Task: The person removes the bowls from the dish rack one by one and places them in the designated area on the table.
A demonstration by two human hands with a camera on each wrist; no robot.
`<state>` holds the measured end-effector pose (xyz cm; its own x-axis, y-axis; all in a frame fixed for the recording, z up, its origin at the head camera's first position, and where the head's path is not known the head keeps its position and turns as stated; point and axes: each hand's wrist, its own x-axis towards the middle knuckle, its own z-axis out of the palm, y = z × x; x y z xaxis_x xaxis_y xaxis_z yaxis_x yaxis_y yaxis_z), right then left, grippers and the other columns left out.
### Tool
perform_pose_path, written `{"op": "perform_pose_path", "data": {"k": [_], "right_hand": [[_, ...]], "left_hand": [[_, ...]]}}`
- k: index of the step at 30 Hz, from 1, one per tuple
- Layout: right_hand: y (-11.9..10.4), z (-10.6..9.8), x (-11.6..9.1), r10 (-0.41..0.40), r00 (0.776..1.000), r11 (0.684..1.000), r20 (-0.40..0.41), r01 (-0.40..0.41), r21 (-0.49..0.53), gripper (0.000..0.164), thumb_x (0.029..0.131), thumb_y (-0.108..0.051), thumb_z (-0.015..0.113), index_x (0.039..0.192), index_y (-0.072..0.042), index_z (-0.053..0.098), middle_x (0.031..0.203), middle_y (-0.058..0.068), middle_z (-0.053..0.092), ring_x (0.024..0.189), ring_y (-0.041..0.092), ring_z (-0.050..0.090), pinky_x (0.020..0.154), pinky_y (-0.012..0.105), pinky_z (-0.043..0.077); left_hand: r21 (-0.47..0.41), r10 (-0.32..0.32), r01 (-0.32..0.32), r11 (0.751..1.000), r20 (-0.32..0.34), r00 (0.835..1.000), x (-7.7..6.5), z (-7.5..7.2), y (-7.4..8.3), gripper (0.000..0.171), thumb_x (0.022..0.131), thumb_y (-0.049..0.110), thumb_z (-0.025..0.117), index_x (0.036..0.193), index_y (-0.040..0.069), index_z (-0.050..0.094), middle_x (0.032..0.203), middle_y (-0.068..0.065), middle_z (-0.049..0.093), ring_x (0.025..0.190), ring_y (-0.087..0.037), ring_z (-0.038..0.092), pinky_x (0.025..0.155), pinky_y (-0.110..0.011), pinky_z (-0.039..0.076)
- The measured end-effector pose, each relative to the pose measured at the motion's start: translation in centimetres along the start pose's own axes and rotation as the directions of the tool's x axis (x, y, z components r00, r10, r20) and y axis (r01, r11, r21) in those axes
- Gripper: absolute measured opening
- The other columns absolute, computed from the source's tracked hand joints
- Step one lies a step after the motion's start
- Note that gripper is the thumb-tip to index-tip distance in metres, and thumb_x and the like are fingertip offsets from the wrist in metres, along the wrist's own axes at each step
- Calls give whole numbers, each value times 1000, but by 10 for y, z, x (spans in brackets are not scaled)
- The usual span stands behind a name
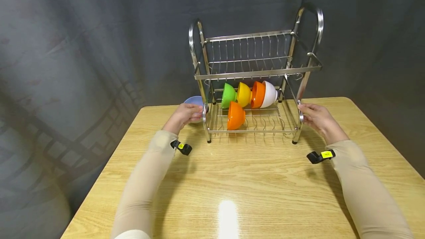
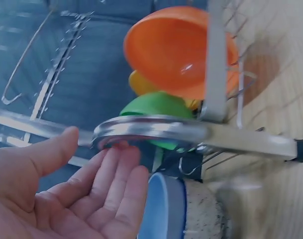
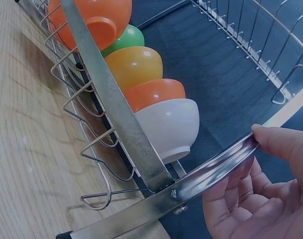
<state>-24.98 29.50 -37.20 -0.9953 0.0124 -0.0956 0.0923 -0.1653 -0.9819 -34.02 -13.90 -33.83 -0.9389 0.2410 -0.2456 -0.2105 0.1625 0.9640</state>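
Observation:
A two-tier metal dish rack [image 1: 252, 73] stands on the table. At its lower left post is my left hand [image 1: 188, 114], fingertips right at the curved tube [image 2: 151, 127] and the thumb [image 2: 66, 144] spread apart. On the other side my right hand [image 1: 320, 119] pinches the right-hand tube [image 3: 231, 157], thumb on one face and fingers bent behind it. On the lower tier, bowls lie on their sides: green [image 1: 228, 96], yellow [image 1: 244, 95], orange [image 1: 257, 95] and white [image 1: 269, 94] at the back, another orange bowl [image 1: 235, 116] in front.
Just behind my left hand, outside the rack, a light blue bowl [image 1: 194, 100] with a speckled outside is partly hidden. The upper tier [image 1: 249, 62] holds no dishes. Dark curtains [image 1: 132, 28] hang behind the wooden table [image 1: 212, 180].

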Motion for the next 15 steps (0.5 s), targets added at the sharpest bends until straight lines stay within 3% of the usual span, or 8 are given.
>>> {"op": "perform_pose_path", "data": {"k": [1, 3, 8, 11, 13, 14, 15], "right_hand": [[0, 0, 0, 0, 1000, 1000, 3, 0, 2, 12, 96, -21, 60, 85, -21, 64, 80, -9, 58, 69, 3, 56, 64, 16, 52], [0, 1, 1, 0, 1000, 1000, 8, 0, 0, 11, 96, -21, 60, 85, -21, 63, 80, -9, 57, 70, 3, 56, 64, 16, 52], [0, 2, 1, -6, 1000, 1000, 11, 6, -9, 12, 96, -21, 60, 85, -21, 63, 79, -9, 57, 69, 3, 55, 64, 16, 52], [-1, 2, 1, -31, 1000, 999, -4, 31, -37, 10, 97, -21, 59, 95, -11, 60, 81, -8, 57, 71, 4, 55, 64, 16, 52], [-2, 5, 0, -92, 995, 981, -40, 84, -176, 28, 98, -24, 56, 112, 0, 55, 85, -7, 55, 74, 2, 54, 65, 15, 51], [-3, 9, -2, -153, 985, 954, -76, 127, -272, 37, 98, -25, 56, 118, 6, 51, 89, -4, 54, 76, 2, 52, 67, 14, 49], [-4, 14, -5, -223, 967, 908, -120, 161, -388, 46, 98, -27, 56, 123, 10, 46, 94, 0, 53, 82, 4, 51, 72, 15, 46]], "left_hand": [[-2, 2, -2, 1000, -6, 1000, 0, 3, -2, 38, 99, 6, 53, 131, -14, 48, 81, -2, 68, 66, -6, 65, 105, -47, 44], [14, 10, -10, 1000, -10, 1000, 0, 6, -6, 37, 98, 5, 54, 129, -15, 50, 79, -4, 70, 64, -5, 64, 104, -46, 45], [45, 34, -32, 998, -23, 999, 2, 8, -13, 35, 98, 6, 55, 126, -15, 53, 100, -18, 71, 64, -6, 65, 101, -44, 49], [43, 47, -46, 998, -22, 999, 5, 8, -15, 34, 97, 5, 55, 124, -16, 54, 87, -10, 71, 63, -6, 64, 99, -42, 51], [38, 54, -53, 998, -15, 998, 6, 8, -16, 33, 97, 5, 56, 123, -16, 54, 78, -1, 68, 63, -6, 64, 96, -40, 53], [34, 56, -56, 998, -11, 998, 7, 8, -16, 33, 97, 4, 56, 123, -16, 54, 75, 2, 66, 63, -7, 64, 93, -38, 55], [30, 59, -58, 998, -6, 998, 8, 8, -17, 33, 97, 4, 56, 122, -17, 54, 74, 3, 65, 62, -7, 64, 91, -36, 56]]}}
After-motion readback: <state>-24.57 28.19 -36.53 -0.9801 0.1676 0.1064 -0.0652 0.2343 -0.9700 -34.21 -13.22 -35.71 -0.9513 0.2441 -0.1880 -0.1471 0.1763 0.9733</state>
